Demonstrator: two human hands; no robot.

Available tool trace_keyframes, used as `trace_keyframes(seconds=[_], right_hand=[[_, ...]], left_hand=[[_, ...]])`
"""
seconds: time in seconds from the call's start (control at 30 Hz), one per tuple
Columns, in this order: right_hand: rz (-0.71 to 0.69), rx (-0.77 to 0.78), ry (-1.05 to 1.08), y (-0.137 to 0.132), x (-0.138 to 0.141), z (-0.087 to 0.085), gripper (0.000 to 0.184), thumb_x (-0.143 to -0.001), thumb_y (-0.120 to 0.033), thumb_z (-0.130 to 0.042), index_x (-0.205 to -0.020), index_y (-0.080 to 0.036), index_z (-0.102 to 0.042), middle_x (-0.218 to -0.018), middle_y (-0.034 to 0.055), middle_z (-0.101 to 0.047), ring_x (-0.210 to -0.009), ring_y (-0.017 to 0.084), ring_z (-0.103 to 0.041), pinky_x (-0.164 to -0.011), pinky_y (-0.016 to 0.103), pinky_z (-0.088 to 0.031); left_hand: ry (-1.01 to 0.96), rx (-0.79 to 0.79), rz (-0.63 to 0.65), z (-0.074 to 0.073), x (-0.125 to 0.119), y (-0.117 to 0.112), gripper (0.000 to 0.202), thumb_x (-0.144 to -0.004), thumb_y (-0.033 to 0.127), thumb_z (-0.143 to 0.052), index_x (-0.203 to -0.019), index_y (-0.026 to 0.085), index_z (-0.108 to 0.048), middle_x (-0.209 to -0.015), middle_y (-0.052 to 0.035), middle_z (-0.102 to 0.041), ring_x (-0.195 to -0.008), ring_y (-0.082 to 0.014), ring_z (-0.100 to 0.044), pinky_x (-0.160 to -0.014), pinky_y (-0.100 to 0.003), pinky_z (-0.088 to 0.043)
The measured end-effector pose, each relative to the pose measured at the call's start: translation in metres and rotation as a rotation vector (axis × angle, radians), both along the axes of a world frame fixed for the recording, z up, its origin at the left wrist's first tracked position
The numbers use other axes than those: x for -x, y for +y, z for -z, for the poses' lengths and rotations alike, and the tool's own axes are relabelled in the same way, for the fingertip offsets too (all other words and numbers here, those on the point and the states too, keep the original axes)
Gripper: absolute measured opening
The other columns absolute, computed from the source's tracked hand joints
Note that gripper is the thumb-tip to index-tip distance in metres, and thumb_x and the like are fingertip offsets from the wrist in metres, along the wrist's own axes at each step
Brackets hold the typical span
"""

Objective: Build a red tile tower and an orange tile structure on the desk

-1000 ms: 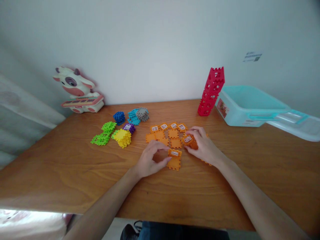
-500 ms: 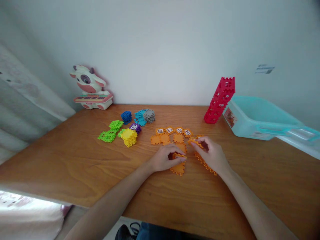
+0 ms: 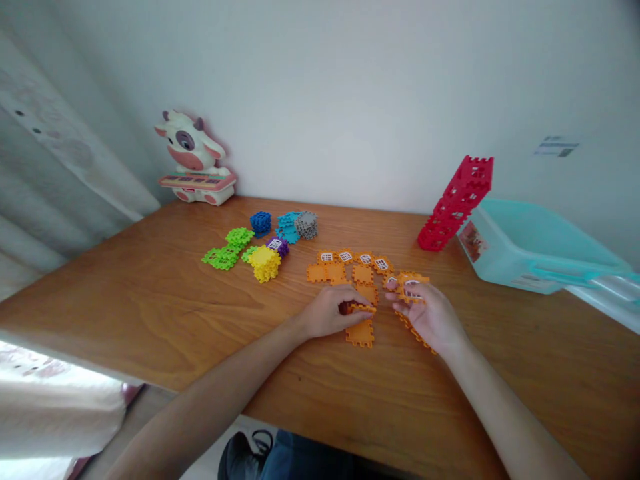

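1. an orange window tile [image 3: 415, 288] is tilted up over the worktop [image 3: 240, 333], grasped by the fingers of the right hand [image 3: 436, 323].
2. the left hand [image 3: 326, 312] pinches a narrow orange piece [image 3: 367, 308] between its fingers, above a flat orange square [image 3: 360, 335].
3. loose orange tiles [image 3: 363, 274] lie just beyond both hands.
4. a yellow stack [image 3: 266, 264] sits left of them.
5. a red tower [image 3: 457, 203] stands right, near a teal box [image 3: 520, 261].
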State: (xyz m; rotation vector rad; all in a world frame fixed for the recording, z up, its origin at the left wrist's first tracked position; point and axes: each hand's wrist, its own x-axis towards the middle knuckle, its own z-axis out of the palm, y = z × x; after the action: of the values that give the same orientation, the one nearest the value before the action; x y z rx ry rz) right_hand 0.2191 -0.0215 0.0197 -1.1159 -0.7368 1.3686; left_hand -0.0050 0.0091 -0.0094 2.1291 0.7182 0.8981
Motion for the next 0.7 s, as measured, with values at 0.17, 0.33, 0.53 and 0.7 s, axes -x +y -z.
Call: trace_keyframes(seconds=[0.17, 0.33, 0.53, 0.7], right_hand=[[0.024, -0.027, -0.008, 0.003, 0.001, 0.001, 0.035, -0.057, -0.043, -0.096, -0.068, -0.024, -0.070, -0.071, -0.0016, -0.066, -0.065, 0.012, -0.056, -0.055, 0.023, -0.048], [-0.008, -0.055, -0.041, -0.002, 0.008, 0.001, 0.041, -0.055, -0.048, -0.098, -0.082, -0.025, -0.076, -0.093, 0.0003, -0.074, -0.088, 0.014, -0.065, -0.073, 0.023, -0.054], [-0.025, -0.059, 0.023, -0.006, 0.016, 0.001, 0.056, -0.054, -0.029, -0.100, -0.101, -0.034, -0.071, -0.086, -0.0070, -0.073, -0.082, 0.012, -0.069, -0.076, 0.025, -0.058], [-0.073, -0.066, -0.005, -0.007, 0.018, 0.004, 0.054, -0.057, -0.036, -0.099, -0.101, -0.029, -0.069, -0.091, -0.0038, -0.076, -0.087, 0.014, -0.071, -0.078, 0.027, -0.061]], left_hand=[[0.002, -0.016, -0.014, -0.003, 0.000, 0.000, 0.018, -0.092, 0.031, -0.071, -0.099, 0.016, -0.078, -0.092, -0.0055, -0.078, -0.075, -0.0124, -0.065, -0.069, -0.022, -0.047], [0.007, 0.004, -0.015, -0.003, 0.001, 0.001, 0.019, -0.092, 0.031, -0.071, -0.100, 0.016, -0.078, -0.092, -0.0053, -0.078, -0.072, -0.0119, -0.064, -0.067, -0.022, -0.046], [-0.007, -0.001, -0.033, -0.001, 0.000, 0.000, 0.023, -0.090, 0.035, -0.074, -0.104, 0.017, -0.077, -0.091, -0.0048, -0.078, -0.072, -0.0122, -0.064, -0.066, -0.022, -0.047], [-0.114, -0.027, -0.084, -0.002, -0.001, 0.000, 0.028, -0.090, 0.039, -0.074, -0.107, 0.016, -0.074, -0.096, -0.0071, -0.076, -0.082, -0.0147, -0.069, -0.069, -0.023, -0.052]])
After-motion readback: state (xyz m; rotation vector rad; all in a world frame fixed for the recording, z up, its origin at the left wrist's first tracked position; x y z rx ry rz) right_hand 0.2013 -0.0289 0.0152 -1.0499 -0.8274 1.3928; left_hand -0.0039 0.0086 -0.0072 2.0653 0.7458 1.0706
